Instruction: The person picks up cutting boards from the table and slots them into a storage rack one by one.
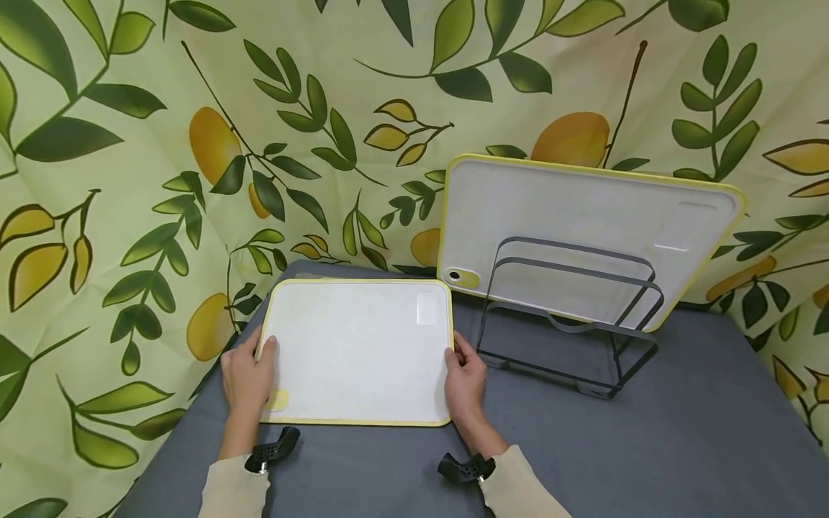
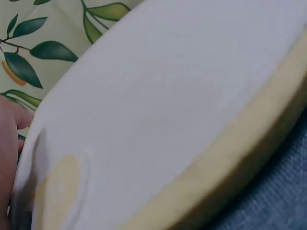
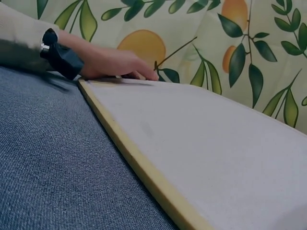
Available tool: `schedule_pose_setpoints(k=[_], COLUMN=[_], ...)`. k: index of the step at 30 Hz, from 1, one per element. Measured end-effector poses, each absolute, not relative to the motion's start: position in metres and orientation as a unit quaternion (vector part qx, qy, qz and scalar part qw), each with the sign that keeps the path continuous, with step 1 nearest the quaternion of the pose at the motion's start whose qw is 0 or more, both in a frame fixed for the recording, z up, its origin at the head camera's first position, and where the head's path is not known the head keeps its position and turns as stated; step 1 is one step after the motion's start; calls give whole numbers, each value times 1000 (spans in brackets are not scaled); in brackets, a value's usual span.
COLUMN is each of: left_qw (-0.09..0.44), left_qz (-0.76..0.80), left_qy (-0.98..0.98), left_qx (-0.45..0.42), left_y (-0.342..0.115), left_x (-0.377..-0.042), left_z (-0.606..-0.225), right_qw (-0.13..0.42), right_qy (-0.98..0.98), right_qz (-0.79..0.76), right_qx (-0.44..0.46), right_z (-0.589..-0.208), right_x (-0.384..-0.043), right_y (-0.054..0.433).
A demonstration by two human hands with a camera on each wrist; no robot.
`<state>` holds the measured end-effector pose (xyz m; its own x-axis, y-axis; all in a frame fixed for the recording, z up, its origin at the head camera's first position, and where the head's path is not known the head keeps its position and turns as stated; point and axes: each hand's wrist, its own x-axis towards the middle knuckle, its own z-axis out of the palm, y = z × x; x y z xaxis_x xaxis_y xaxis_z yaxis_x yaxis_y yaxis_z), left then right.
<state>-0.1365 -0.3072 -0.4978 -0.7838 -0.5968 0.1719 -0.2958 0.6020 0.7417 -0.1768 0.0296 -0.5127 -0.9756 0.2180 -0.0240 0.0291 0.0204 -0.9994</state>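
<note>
A white cutting board (image 1: 359, 352) with a yellow rim lies low over the grey cloth, level or nearly so. My left hand (image 1: 249, 370) grips its left edge, thumb on the top face; the other fingers are mostly hidden at the edge. At the right edge my right hand (image 1: 466, 378) holds it the same way, thumb on top. In the left wrist view, part of the left hand (image 2: 8, 158) shows beside the yellow corner patch. Across the board in the right wrist view is the left hand (image 3: 115, 62); the right hand is out of that view.
A dark metal rack (image 1: 573, 327) stands to the right on the grey cloth (image 1: 712, 432). A larger white board (image 1: 557, 208) with a yellow rim leans upright at the rack, partly behind its bars. Leaf-and-fruit patterned fabric (image 1: 337, 180) hangs behind and at the sides.
</note>
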Motion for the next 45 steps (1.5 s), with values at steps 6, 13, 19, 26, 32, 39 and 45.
schedule_pose_setpoints(k=[6, 13, 19, 26, 32, 39, 45], left_qw=[166, 153, 153, 151, 149, 192, 203], left_qz=[-442, -460, -462, -469, -470, -454, -447], left_qy=[-851, -846, -842, -838, -839, -839, -839], left_qx=[231, 223, 231, 234, 231, 232, 237], left_y=[-317, -322, -321, -319, -319, -318, -317], left_x=[-133, -131, -132, -133, -132, -134, -134], left_z=[-500, -502, -502, -500, -501, -506, -506], right_qw=[77, 76, 80, 91, 93, 73, 71], right_qy=[-710, -714, -733, -727, -725, -729, -754], right_qz=[694, 690, 669, 675, 675, 673, 648], right_qx=[-88, -96, -90, -90, -98, -98, -87], right_z=[-513, -513, -516, -515, -517, -515, -514], right_x=[-179, -181, -181, -180, -179, -178, -181], right_y=[29, 27, 26, 27, 28, 28, 28])
